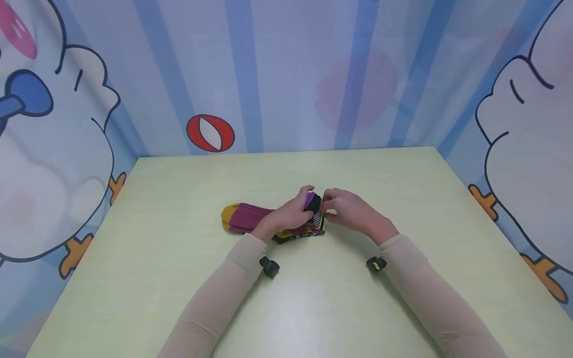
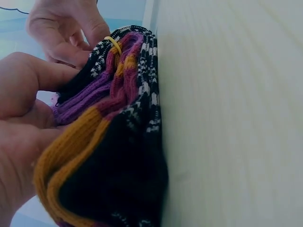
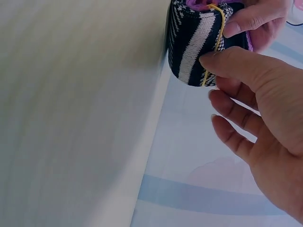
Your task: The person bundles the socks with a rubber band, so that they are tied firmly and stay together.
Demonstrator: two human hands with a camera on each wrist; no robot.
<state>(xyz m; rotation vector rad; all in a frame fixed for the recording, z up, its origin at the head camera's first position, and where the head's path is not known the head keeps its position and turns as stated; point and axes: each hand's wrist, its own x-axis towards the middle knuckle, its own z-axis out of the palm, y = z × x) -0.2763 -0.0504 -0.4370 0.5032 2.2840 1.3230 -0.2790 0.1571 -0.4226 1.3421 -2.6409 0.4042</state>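
Note:
Several socks lie folded together in a bundle on the table. A maroon sock with a mustard toe point(image 1: 248, 216) extends to the left, while the folded end shows black-and-white knit point(image 3: 191, 47) and purple ribbing point(image 2: 85, 97). My left hand point(image 1: 290, 215) grips the folded end from above, thumb and fingers on either side of the purple and black part. A thin yellow rubber band point(image 3: 220, 33) runs around the right end of the fold. At that end my right hand point(image 1: 351, 210) pinches the band against the knit with thumb and index finger; its other fingers are loosely bent.
The pale table point(image 1: 286, 308) ends at a back edge where a blue striped cloth wall point(image 1: 286, 74) with cartoon prints rises. Small black cameras point(image 1: 270, 267) sit at both wrists, over beige sleeves point(image 1: 215, 298).

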